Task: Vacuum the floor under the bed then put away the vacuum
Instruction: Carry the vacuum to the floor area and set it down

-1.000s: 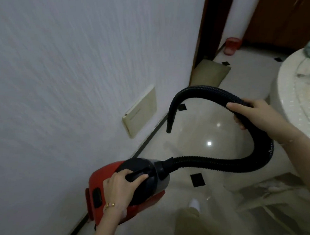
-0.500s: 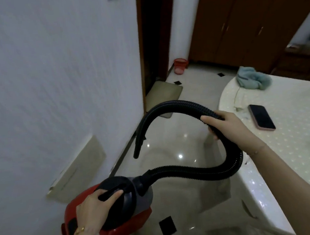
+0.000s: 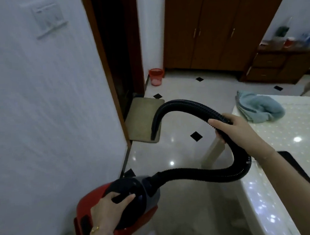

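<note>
A small red and black canister vacuum (image 3: 137,194) hangs low at the bottom centre, close to the white wall. My left hand (image 3: 109,209) grips its black top handle. A black ribbed hose (image 3: 194,175) leaves the vacuum's front, loops right and arches back over. My right hand (image 3: 231,125) is closed around the hose near the top of the arch. The hose's open end (image 3: 154,133) points down above a beige door mat (image 3: 143,121). The bed (image 3: 286,145), with a pale dotted cover, fills the right side.
A white wall (image 3: 41,115) is tight on my left, ending at a dark doorway (image 3: 117,47). Ahead lie glossy floor tiles, a red waste bin (image 3: 156,76), a brown wardrobe (image 3: 212,28) and a low drawer unit (image 3: 274,64). A blue cloth (image 3: 259,109) and a dark phone (image 3: 295,165) lie on the bed.
My view has lifted and swung toward the doorway and wardrobe as I move forward along the wall. Both hands keep their hold on the vacuum and the hose.
</note>
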